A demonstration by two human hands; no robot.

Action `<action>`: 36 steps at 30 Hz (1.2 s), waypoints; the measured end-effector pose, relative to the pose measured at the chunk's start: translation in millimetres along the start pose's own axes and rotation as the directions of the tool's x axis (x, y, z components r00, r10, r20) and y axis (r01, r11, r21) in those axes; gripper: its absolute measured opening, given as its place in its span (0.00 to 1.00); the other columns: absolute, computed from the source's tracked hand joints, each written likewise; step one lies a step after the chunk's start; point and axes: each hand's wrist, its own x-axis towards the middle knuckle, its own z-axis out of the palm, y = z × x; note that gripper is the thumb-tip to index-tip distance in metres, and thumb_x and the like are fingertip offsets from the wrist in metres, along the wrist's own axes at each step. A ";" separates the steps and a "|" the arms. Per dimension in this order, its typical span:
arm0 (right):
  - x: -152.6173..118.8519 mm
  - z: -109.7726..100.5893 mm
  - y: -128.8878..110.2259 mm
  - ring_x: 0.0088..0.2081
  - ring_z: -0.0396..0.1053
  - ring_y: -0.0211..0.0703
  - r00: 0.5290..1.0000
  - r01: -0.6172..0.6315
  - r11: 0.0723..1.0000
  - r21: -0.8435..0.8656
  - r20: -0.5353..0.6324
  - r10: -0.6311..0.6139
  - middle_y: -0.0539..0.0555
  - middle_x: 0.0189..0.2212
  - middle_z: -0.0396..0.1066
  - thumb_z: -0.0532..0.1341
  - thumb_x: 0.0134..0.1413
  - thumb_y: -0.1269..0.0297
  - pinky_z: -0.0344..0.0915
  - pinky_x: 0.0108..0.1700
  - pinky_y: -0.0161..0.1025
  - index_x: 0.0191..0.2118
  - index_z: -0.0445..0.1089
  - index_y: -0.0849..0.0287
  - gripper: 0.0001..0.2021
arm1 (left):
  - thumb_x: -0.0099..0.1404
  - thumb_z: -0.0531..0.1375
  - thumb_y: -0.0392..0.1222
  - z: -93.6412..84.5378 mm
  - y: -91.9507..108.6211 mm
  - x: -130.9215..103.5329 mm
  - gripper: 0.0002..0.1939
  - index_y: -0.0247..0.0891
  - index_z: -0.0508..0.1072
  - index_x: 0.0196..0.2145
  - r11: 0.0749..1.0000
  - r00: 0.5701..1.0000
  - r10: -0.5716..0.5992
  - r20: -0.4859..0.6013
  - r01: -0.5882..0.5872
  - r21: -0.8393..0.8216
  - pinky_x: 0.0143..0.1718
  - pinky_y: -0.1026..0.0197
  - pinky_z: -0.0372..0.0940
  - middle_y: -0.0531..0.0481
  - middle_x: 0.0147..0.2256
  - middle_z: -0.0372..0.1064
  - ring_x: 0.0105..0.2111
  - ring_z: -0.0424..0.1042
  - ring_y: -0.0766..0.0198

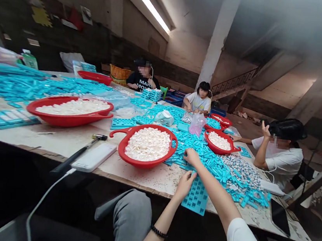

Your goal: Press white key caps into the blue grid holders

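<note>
My left hand (185, 185) is closed on the upper left edge of a blue tray (196, 195) with square holes, which hangs partly over the table's front edge. Just above it, my right hand (192, 157) reaches to the near side of a heap of blue pieces (206, 157). Its fingers are bent, and whatever they hold is too small to make out. To the left of both hands stands a red basin (145, 161) filled with white pieces (148, 142).
A hammer (79, 153) and a white power bank (94, 157) with a cable lie at the left. Another red basin (69, 119) stands behind them. A phone (280, 217) rests at the right. Three people sit around the table (144, 179).
</note>
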 end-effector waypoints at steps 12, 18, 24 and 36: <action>-19.5 -13.8 35.1 0.39 0.72 0.41 0.993 0.047 0.973 0.224 -0.115 -0.022 0.52 0.38 0.75 0.66 0.52 0.72 0.63 0.41 0.32 0.51 0.73 0.56 0.19 | 0.59 0.59 0.63 0.2 3.8 -0.2 0.23 0.40 0.61 0.26 1.000 1.000 -0.001 0.004 0.001 -0.025 0.32 0.63 0.55 0.58 0.24 0.52 0.27 0.56 0.66; -64.4 -26.6 56.8 0.37 0.75 0.43 0.939 0.097 0.812 0.575 -0.324 0.116 0.55 0.38 0.77 0.62 0.59 0.57 0.69 0.40 0.37 0.43 0.74 0.59 0.12 | 0.58 0.59 0.62 1.7 2.7 0.8 0.21 0.40 0.64 0.27 0.999 1.000 -0.029 -0.010 0.029 -0.029 0.35 0.62 0.59 0.56 0.26 0.59 0.30 0.61 0.63; -151.0 -13.6 35.7 0.40 0.76 0.47 0.809 0.165 0.712 0.682 -0.507 0.298 0.55 0.37 0.79 0.64 0.58 0.53 0.70 0.41 0.40 0.39 0.75 0.57 0.12 | 0.58 0.60 0.58 -1.5 -0.1 4.8 0.17 0.41 0.69 0.28 0.996 0.993 -0.085 -0.078 0.088 0.027 0.43 0.57 0.63 0.49 0.32 0.70 0.40 0.69 0.55; -188.1 -10.2 34.8 0.48 0.72 0.49 0.935 0.138 0.978 0.155 -0.345 -0.077 0.56 0.47 0.76 0.59 0.65 0.70 0.65 0.54 0.45 0.57 0.72 0.54 0.16 | 0.56 0.61 0.57 -4.3 -6.5 8.8 0.17 0.41 0.75 0.32 0.994 0.990 -0.087 -0.110 0.093 0.052 0.50 0.51 0.65 0.45 0.38 0.77 0.46 0.72 0.48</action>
